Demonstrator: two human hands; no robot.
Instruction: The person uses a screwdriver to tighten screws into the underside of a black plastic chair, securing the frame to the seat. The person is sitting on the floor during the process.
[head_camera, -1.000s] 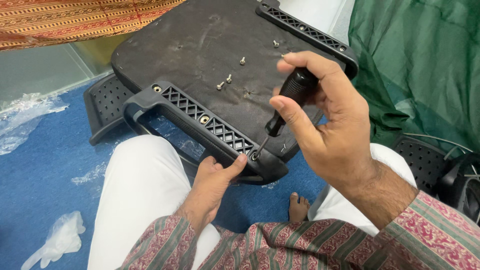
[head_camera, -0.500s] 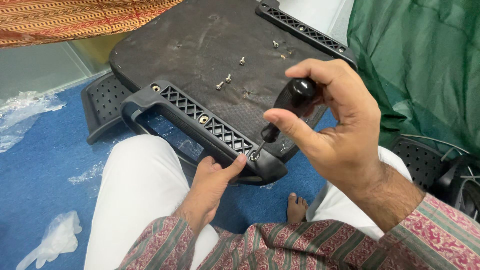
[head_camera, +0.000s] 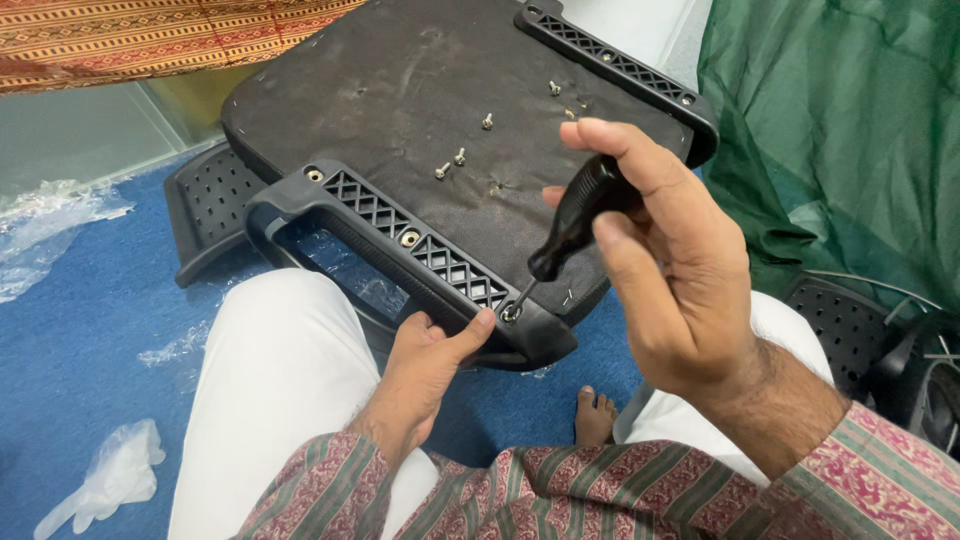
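While bracing armrest (head_camera: 400, 235) edge w/ left hand (head_camera: 425, 365), thumb pressed on; right hand (head_camera: 670, 280) wrapped round screwdriver (head_camera: 575, 220), tip in corner screw (head_camera: 511, 313).

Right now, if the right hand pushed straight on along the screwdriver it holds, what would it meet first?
The right hand aims the screwdriver down-left; its tip already seems to sit in the screw hole at the armrest bracket's near end, beside the left hand's thumb.

The seat base (head_camera: 420, 90) is showing matt, dusty black cloth; its armrest (head_camera: 420, 250) is looking like smooth hard plastic. Loose screws (head_camera: 460, 157) are glinting as metal. The screwdriver (head_camera: 575, 215) handle is shining glossy black.
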